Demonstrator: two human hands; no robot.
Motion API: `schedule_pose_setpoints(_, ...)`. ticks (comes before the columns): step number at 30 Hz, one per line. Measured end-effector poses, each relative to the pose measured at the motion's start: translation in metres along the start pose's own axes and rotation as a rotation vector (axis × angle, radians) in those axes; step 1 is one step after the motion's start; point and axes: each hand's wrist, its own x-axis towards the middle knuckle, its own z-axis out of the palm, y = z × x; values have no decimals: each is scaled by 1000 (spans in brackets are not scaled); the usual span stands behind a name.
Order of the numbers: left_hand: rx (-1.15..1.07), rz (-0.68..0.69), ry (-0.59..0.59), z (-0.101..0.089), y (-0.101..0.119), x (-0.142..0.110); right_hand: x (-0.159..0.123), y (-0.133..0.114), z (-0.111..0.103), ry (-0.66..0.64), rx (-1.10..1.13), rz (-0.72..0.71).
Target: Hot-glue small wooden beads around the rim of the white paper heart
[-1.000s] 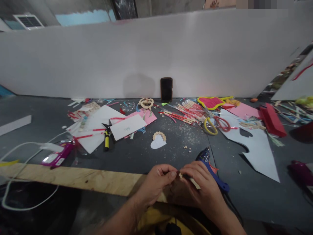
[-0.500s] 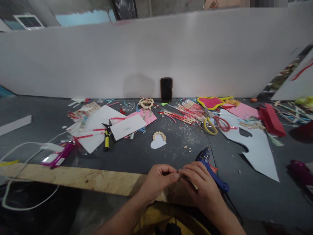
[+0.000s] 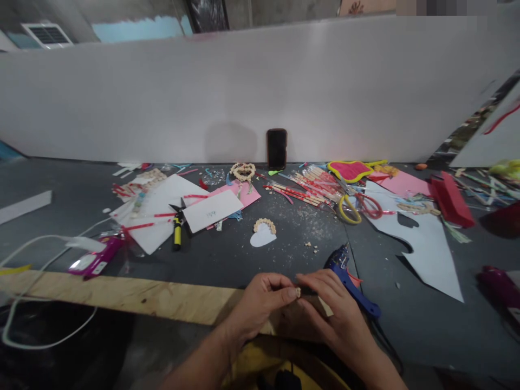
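My left hand (image 3: 271, 297) is closed, thumb and forefinger pinching a small pale wooden piece (image 3: 298, 292). Close beside it, my right hand (image 3: 333, 301) has its thumb and fingers apart around a gap. A pale patch shows between them; I cannot tell whether it is something held or the board below. Ahead of my hands lies a white paper heart (image 3: 262, 237) with small wooden pieces (image 3: 265, 223) arched along its upper edge. Several loose bits (image 3: 311, 247) lie to its right. A blue glue gun (image 3: 352, 281) rests just past my right hand.
Yellow-handled pliers (image 3: 177, 230) and white paper (image 3: 211, 211) lie left. Scissors (image 3: 350, 210), red-patterned sticks (image 3: 309, 187) and cut white sheet (image 3: 434, 260) lie right. A phone (image 3: 277, 149) leans on the white partition. A plywood strip (image 3: 142, 298) edges the table.
My right fingers have parted slightly from my left fingertips, and the small wooden piece now shows in the left pinch. The things on the table stay where they were.
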Motion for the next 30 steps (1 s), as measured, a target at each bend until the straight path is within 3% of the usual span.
schedule_pose_setpoints(19,-154,-77,33,6,2,-3,-3,4,2,9,86,-45)
schedule_pose_setpoints(26,-67,-52,60,2,-4,-2,-3,7,4,82,103,-37)
schedule_pose_setpoints(30,-61,-48,52,2,-2,-1,-3,6,3,53,81,-47)
